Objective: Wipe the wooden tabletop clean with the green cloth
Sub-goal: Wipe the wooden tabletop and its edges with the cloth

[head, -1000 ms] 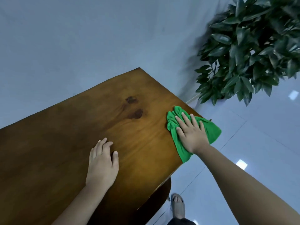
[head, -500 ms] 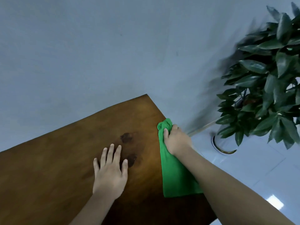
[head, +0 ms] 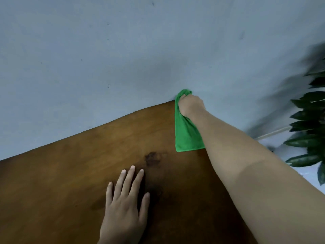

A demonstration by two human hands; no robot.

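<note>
Now the left hand [head: 123,206] lies flat, fingers spread, bracing on the wooden bench [head: 70,182] just below a dark stain [head: 152,158]. Over at the far corner the right hand [head: 190,105] is fisted around the green cloth [head: 187,136]; better to flatten it for full contact. Half a second back, it was short of that corner.

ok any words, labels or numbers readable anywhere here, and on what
None: no text shows in this view.
The green cloth, bunched in the right hand, shows no tag or print.
The tabletop carries only wood grain and dark stains, with the left hand flat on it.
The wall bears only small marks, not writing.
</note>
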